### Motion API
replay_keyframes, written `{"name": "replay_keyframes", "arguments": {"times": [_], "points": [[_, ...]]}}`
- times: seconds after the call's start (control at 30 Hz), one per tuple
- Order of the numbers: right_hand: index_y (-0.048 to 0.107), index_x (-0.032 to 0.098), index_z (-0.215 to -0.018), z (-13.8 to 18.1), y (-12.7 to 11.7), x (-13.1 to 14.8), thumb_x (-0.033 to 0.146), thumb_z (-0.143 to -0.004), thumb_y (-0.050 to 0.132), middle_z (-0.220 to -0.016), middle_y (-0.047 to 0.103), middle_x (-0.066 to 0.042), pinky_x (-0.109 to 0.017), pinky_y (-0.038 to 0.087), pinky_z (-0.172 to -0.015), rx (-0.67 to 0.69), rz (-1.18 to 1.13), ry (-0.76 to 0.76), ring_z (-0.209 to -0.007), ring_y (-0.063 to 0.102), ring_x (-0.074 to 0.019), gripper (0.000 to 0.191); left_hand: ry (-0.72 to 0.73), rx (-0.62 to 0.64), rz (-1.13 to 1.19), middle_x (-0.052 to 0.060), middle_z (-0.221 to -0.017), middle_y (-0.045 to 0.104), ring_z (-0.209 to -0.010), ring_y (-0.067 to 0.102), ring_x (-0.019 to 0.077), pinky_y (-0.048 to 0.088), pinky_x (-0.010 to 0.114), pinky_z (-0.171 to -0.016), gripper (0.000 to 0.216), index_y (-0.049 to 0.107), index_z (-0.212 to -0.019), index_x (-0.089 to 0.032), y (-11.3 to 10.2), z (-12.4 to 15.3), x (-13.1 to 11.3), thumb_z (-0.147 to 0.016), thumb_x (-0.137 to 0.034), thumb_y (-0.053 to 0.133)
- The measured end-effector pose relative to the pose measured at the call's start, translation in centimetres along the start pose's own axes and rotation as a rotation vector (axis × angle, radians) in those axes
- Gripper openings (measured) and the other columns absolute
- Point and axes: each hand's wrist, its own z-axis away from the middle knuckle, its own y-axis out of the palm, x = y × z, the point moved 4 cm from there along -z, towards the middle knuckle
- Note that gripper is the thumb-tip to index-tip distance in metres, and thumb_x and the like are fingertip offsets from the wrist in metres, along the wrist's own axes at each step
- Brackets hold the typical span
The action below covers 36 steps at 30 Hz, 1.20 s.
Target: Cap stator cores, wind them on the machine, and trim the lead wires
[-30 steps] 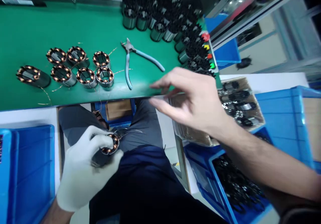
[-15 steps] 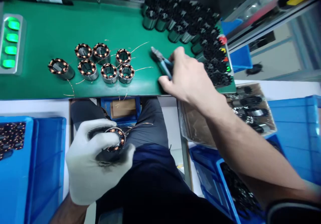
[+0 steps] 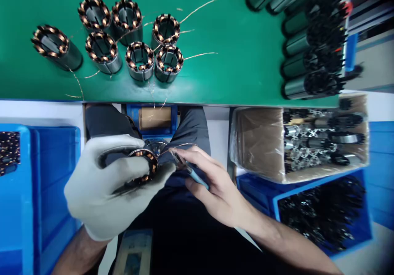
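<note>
In a white glove, my left hand (image 3: 113,184) is closed round a copper-wound motor stator (image 3: 151,163) above my lap, one finger reaching into its bore. A thin copper wire leads from this stator toward the right. My bare right hand (image 3: 215,184) grips blue-handled cutting pliers (image 3: 197,178), their jaws beside the stator and close to the wire. Whether the jaws touch the wire I cannot tell. On the green mat (image 3: 234,69) stand several wound stators (image 3: 140,60), some with loose wire ends lying to the side.
Dark unwound stator cores (image 3: 304,65) stand in rows at the mat's right. Below them are a plastic-lined carton (image 3: 258,139) of cores and a blue crate (image 3: 323,213) of black parts. Another blue crate (image 3: 55,184) is at the left, near one with wound parts.
My right hand has picked up the pliers from the mat and brought them down to the stator in my left hand. The view has tilted lower and closer.
</note>
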Motion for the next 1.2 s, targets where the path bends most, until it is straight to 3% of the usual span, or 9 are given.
{"name": "replay_keyframes", "arguments": {"times": [0.13,0.3,0.4,0.5,0.6,0.67,0.83,0.97,1.2], "points": [[0.063,0.035,-0.170,-0.5,-0.2,-0.4,0.002,-0.097,0.062,-0.136,0.079,-0.007,-0.041,0.065,-0.104,0.008,-0.041,-0.036,-0.124,0.075,-0.0255,0.080,-0.058,0.025,-0.026,-0.001,-0.117,0.081,-0.107,0.083,0.0258,0.070,0.045,-0.095,0.028,0.077,-0.092,-0.031,0.4,-0.1,-0.2,-0.085,-0.030,0.104],[0.069,0.027,-0.166,-0.7,0.2,-0.4,-0.002,-0.091,0.060,-0.120,0.081,-0.005,-0.033,0.065,-0.090,-0.019,-0.075,-0.060,-0.100,0.073,-0.0189,0.081,0.035,0.032,-0.016,0.000,-0.118,0.082,-0.097,0.084,0.0230,0.072,0.041,-0.084,0.029,0.079,-0.093,-0.031,0.6,-0.2,-0.4,-0.081,-0.032,0.105],[0.073,0.022,-0.162,-0.8,0.4,-0.4,-0.002,-0.088,0.059,-0.110,0.081,-0.005,-0.030,0.063,-0.079,-0.028,-0.057,-0.057,-0.089,0.070,-0.0176,0.080,-0.016,0.052,0.003,0.001,-0.125,0.080,-0.103,0.084,0.0234,0.074,0.042,-0.093,0.032,0.075,-0.090,-0.029,0.5,-0.1,-0.3,-0.080,-0.025,0.105],[0.077,0.022,-0.159,-1.1,0.5,-0.7,-0.001,-0.086,0.057,-0.121,0.087,-0.008,-0.032,0.065,-0.080,-0.021,-0.055,-0.072,-0.090,0.075,-0.0186,0.079,-0.007,0.045,-0.006,0.000,-0.122,0.079,-0.105,0.083,0.0238,0.074,0.043,-0.095,0.034,0.073,-0.093,-0.030,0.4,0.2,-0.5,-0.080,-0.022,0.104],[0.082,0.024,-0.152,-1.8,1.0,-2.1,0.000,-0.085,0.057,-0.132,0.089,-0.007,-0.033,0.067,-0.089,0.004,-0.083,-0.060,-0.099,0.082,-0.0194,0.075,-0.027,0.001,-0.065,0.001,-0.116,0.080,-0.105,0.084,0.0232,0.071,0.038,-0.086,0.032,0.074,-0.093,-0.030,1.1,0.5,0.2,-0.083,-0.022,0.103],[0.086,0.024,-0.144,-2.5,1.3,-3.9,0.002,-0.087,0.058,-0.118,0.090,-0.004,-0.030,0.064,-0.083,0.012,-0.098,0.009,-0.091,0.081,-0.0181,0.067,-0.107,-0.039,-0.050,0.003,-0.112,0.081,-0.101,0.084,0.0220,0.069,0.035,-0.082,0.029,0.073,-0.088,-0.027,2.0,0.6,1.5,-0.086,-0.024,0.101],[0.084,0.021,-0.144,-3.8,1.3,-8.2,0.011,-0.091,0.061,-0.103,0.082,-0.003,-0.032,0.060,-0.078,-0.012,0.017,0.096,-0.081,0.071,-0.0176,0.059,-0.548,-0.057,0.493,0.006,-0.110,0.085,-0.108,0.084,0.0247,0.069,0.040,-0.103,0.024,0.074,-0.094,-0.024,5.1,1.9,5.4,-0.093,-0.039,0.093],[0.080,0.022,-0.155,-3.2,0.2,-8.7,0.015,-0.088,0.068,-0.101,0.070,-0.004,-0.039,0.063,-0.086,-0.101,0.250,-0.012,-0.090,0.067,-0.0219,0.069,-0.889,-0.090,1.055,0.006,-0.123,0.090,-0.104,0.088,0.0232,0.073,0.040,-0.103,0.038,0.078,-0.099,-0.024,6.7,2.5,5.1,-0.087,-0.051,0.102],[0.081,0.036,-0.154,-1.7,-1.4,-5.6,0.018,-0.090,0.077,-0.104,0.071,-0.005,-0.044,0.065,-0.083,-0.377,0.499,-0.260,-0.093,0.067,-0.0244,0.066,-0.887,0.013,1.264,0.004,-0.114,0.090,-0.103,0.089,0.0269,0.075,0.046,-0.104,0.028,0.078,-0.091,-0.023,7.2,-0.1,1.1,-0.085,-0.039,0.101]]}}
